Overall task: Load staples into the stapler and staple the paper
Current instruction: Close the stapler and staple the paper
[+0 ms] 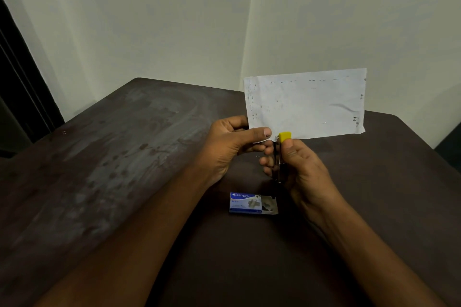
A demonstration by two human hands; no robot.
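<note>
The 2 hands are raised over the dark table (124, 157). The left hand (232, 144) pinches the lower left corner of the paper (306, 104), thumb flat across the front and fingers curled behind; the sheet stands upright and spreads off to the right, with rows of staple marks along its top and side edges. The right hand (299, 167) is wrapped round the stapler (284, 136), holding it upright; its yellow head sits at the paper's bottom edge, just beside the left thumb; whether the sheet is inside its mouth I cannot tell. Below the hands, flat on the table, lies 1 blue staple box (245, 203), its tray slid partly out to the right; a pale wall (174, 20) stands behind.
</note>
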